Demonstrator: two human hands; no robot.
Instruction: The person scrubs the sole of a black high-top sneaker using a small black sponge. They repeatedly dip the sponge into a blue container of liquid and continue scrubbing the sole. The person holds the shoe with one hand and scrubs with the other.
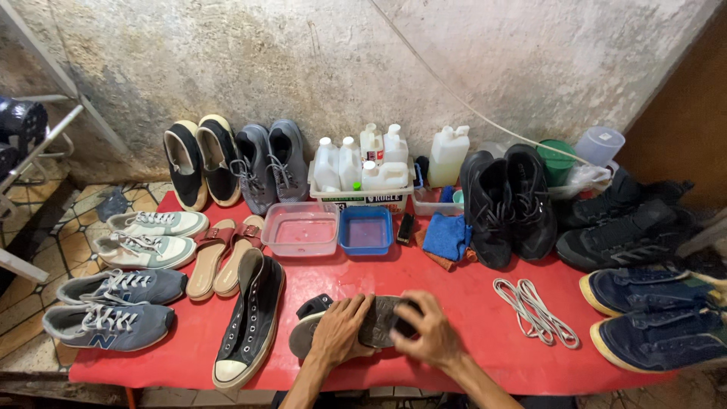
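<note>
Two hands at the bottom centre of the frame, left hand (342, 327) pressing a dark upturned shoe (363, 324) onto the red table (485, 318), fingers spread over its sole, right hand (430, 333) with fingers clenched around a small dark object I cannot identify, lone black high-top sneaker (250, 322) just left, white laces (536, 310) to the right.

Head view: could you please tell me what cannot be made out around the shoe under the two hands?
- Black shoe: mostly covered by the left hand and right hand.
- Object under the right hand: hidden by its fingers.
- Navy sneakers: cut off by the right edge.
- Bottle contents: too small.
</note>
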